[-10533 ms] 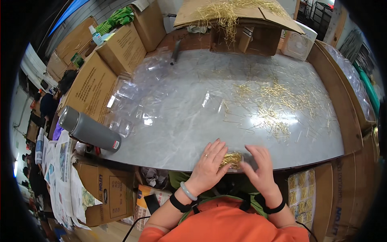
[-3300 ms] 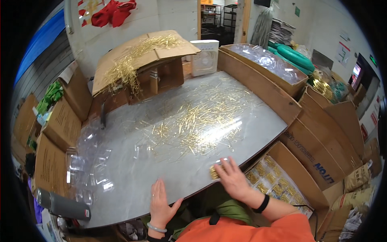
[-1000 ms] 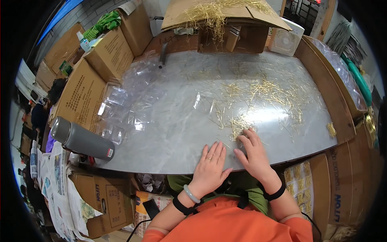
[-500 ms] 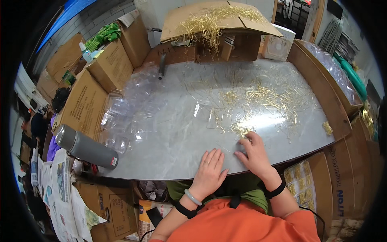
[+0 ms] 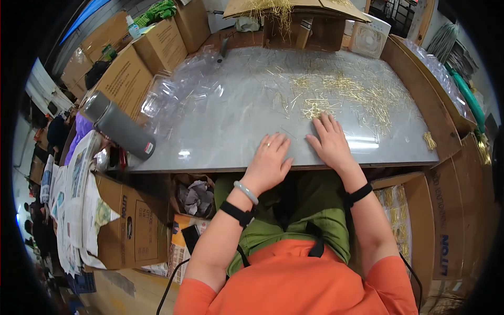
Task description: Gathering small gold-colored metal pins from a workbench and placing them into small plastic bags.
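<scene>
My left hand [image 5: 271,160] lies flat near the table's front edge, fingers stretched and holding nothing. A few loose wire pieces lie just beyond its fingertips. To its right, my right hand [image 5: 332,143] rests palm down, open, fingers reaching away from me. Its fingertips meet the near edge of a small heap of thin gold-coloured bent wire pieces [image 5: 318,108]. Many more gold wire pieces [image 5: 362,93] are strewn loosely over the right and far parts of the grey table [image 5: 220,131]. What lies under the palms is hidden.
Clear plastic cases [image 5: 178,89] crowd the table's left side, near a grey bottle [image 5: 122,127]. At the back stands an open cardboard box [image 5: 325,39] beside a white fan [image 5: 370,38]. A small gold bundle [image 5: 429,140] sits by the right-hand board [image 5: 420,94].
The view has tilted down, showing more of my lap. My right hand's fingers, bent before over the wire pieces, are now straighter and flatter. The left hand stays flat on the table.
</scene>
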Available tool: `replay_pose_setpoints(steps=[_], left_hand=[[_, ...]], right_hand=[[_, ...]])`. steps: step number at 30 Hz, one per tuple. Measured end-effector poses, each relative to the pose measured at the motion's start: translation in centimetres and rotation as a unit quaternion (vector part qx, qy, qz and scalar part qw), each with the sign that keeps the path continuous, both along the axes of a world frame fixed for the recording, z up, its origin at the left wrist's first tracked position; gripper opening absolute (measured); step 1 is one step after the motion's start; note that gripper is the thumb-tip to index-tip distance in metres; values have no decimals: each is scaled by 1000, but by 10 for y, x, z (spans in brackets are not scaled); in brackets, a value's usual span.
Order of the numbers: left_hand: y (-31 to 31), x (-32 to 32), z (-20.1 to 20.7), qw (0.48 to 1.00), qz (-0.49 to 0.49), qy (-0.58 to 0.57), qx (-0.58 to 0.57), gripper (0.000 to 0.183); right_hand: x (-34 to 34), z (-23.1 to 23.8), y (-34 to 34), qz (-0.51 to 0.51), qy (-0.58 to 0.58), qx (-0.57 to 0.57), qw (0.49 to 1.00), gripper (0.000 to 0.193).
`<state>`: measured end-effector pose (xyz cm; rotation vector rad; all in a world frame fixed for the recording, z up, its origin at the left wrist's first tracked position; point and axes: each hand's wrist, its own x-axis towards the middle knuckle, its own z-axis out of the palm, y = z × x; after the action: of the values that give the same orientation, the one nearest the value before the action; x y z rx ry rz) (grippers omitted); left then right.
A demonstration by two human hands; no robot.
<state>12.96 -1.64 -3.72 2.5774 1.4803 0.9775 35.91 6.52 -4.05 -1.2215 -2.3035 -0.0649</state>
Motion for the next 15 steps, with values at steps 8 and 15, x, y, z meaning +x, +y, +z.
replay_pose_setpoints(steps=[8, 15], left_hand=[[3, -1, 1, 1000, -5, -26, 5, 45], [2, -2, 1, 999, 0, -21, 26, 45]], right_hand=[[8, 3, -11, 38, -63, -22, 997, 58], [8, -2, -8, 52, 91, -56, 993, 46]])
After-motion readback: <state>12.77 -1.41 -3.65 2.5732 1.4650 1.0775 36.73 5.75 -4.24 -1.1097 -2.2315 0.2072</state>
